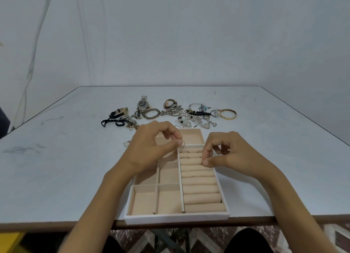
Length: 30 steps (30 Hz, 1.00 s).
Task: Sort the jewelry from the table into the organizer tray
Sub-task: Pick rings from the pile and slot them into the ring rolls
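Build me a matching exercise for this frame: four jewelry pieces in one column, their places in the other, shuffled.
Pieces
1. gold bangle
2. black cord bracelet
3. thin ring
4. silver watch with a dark dial

Places
A. pinched in the left hand above the organizer tray
B. far right end of the jewelry row on the table
C. far left end of that row
D. on the table beyond the left hand, dial up

Pairs: 1-B, 2-C, 3-A, 4-D
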### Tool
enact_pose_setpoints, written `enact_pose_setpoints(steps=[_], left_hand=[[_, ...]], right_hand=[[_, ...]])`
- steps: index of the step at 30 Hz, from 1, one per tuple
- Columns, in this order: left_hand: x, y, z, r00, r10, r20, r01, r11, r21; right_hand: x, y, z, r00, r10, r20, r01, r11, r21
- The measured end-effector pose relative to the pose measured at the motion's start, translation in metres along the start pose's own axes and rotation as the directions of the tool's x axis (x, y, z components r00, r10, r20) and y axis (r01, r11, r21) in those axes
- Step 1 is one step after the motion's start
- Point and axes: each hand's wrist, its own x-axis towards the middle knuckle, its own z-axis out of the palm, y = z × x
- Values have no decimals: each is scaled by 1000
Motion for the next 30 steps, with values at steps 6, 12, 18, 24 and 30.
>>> enact_pose_setpoints(steps=[6,12,18,24,30], left_hand=[[0,-2,-1,1000,5,5,-5,1000,7],[0,-3,-1,1000,2,13,-2,1000,13],[0,-3,0,1000,4,22,-4,1000,9],[-1,-2,0,999,4,34,-4,1000,-4],[-1,3,0,998,-24,64,28,998,-63]], right_hand=[[-1,3,-1,998,-14,59,13,1000,16],[1,4,-1,999,-21,25,21,1000,18],[2,6,0,1000,-12,21,12,1000,12],[1,7,1,999,9,53,-11,1000,29],[-7,16,-1,967,58,-250,-55,998,18]])
